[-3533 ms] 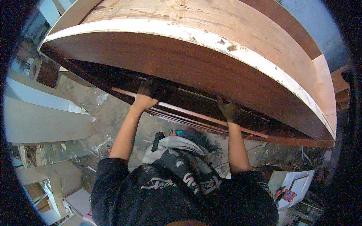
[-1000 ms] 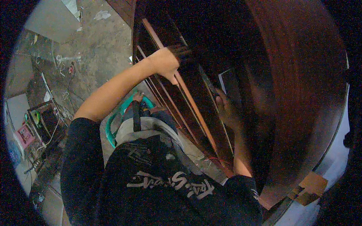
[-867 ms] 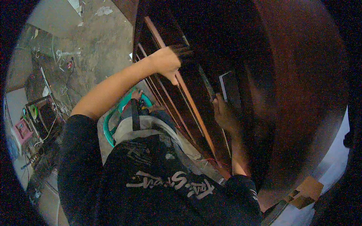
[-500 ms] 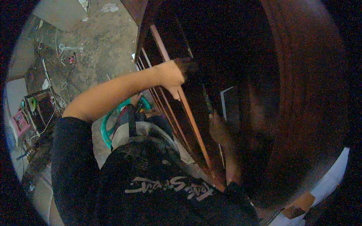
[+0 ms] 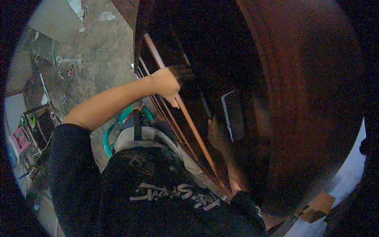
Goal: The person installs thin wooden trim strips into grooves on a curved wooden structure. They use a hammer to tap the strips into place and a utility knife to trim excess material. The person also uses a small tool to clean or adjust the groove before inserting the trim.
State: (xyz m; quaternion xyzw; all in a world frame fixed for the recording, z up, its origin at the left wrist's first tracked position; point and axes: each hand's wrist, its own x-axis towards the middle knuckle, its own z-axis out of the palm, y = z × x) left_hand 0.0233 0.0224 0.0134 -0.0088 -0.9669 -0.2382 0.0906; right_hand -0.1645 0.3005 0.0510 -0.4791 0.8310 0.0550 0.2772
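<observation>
My left hand [image 5: 166, 83] lies over the orange-brown front edge [image 5: 193, 128] of a dark wooden cabinet. Its thumb rests along the edge, while the fingers stretch into the shadowed inside. Deeper in that dark space is my right hand [image 5: 215, 130], its fingers closed around something slim and dark that I cannot make out. A thin pale line runs up the interior from near that hand. Beside the right hand stands a dark flat panel [image 5: 233, 116] with a pale edge.
A large reddish-brown wooden surface [image 5: 284, 118] curves along the right. Left of me are a teal chair [image 5: 108, 140], a pink box [image 5: 21, 139] and cables on the bare floor [image 5: 98, 47]. A piece of brown cardboard [image 5: 319, 206] lies at the lower right.
My view has shifted, so the cabinet and both hands appear farther left. The left hand stays on the edge, the right hand stays inside, and more of the pale-edged panel shows.
</observation>
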